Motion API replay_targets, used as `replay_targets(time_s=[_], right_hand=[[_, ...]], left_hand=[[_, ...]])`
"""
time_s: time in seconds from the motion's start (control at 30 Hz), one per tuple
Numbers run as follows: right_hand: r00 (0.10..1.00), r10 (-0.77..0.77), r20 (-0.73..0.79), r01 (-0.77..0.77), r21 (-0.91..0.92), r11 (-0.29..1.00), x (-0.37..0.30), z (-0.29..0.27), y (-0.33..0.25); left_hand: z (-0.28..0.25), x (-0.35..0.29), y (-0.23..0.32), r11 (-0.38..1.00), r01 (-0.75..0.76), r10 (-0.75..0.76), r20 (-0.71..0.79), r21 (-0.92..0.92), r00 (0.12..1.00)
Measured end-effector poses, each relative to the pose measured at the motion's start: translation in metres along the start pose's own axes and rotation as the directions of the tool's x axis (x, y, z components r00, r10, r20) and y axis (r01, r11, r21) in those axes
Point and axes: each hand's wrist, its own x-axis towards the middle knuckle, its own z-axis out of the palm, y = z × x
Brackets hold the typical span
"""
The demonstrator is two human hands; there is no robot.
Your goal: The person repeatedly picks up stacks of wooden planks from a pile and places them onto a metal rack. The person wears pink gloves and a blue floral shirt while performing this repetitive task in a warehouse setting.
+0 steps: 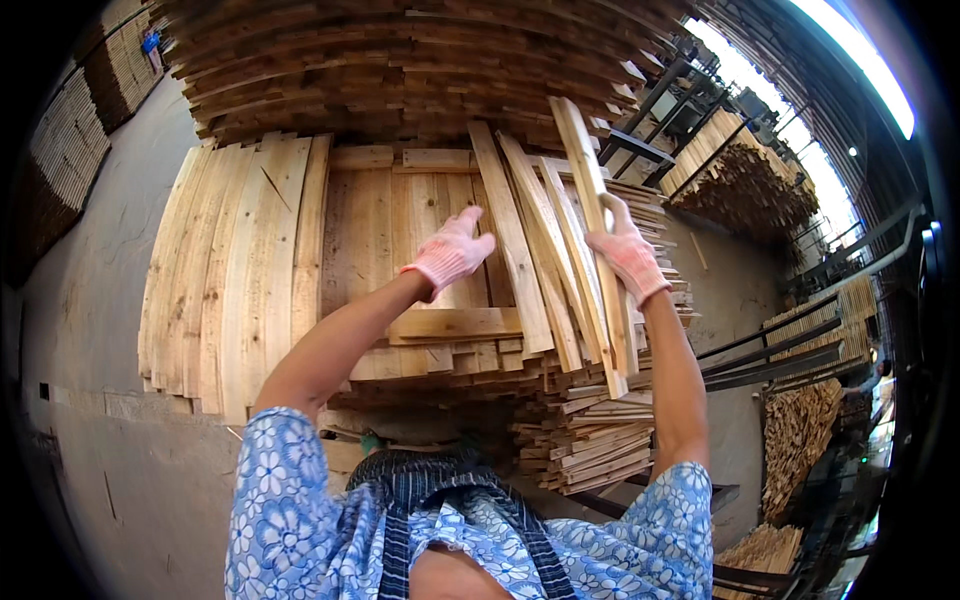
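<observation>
We are working over a broad stack of boards, and its top layer is shaped like a shallow tray, with a sunken bay (357,235) in the middle. The bay is bounded by a row of boards (225,270) on the left, a near crosspiece (455,324), and far crosspieces (438,159); boards lying side by side make up its floor. Along its right side, slanting loose boards (508,235) overlap one another.

We count two hands, both in pale pink gloves. Our left hand (458,250) is above the bay, its fingers spread and apart, just beside the nearest loose board; whether it touches that board we cannot tell. Our right hand (628,255) is clamped on one long board (580,150), which lies tilted at the right side of the stack, its far end reaching past our fingers.

We count one near crosspiece and two far ones, set end to end. The left row has about seven boards; the loose ones number at least three besides the held board, though their overlap hides the exact figure. One tall stack (430,65) rises ahead, and a smaller pile (600,445) of slats sits near us on the right.
</observation>
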Motion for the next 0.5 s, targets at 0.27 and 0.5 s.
replay_targets(time_s=[0.27,0.5], right_hand=[[0.992,-0.004,0.130,0.007,-0.022,1.000,0.002,0.037,0.113],[0.973,0.040,0.227,-0.062,0.093,0.994,-0.003,-0.034,0.083]], left_hand=[[0.112,0.075,0.037,0.978,0.210,-0.194,-0.346,0.008,0.918],[0.056,0.004,0.113,0.935,0.201,-0.269,-0.213,-0.293,0.939]])
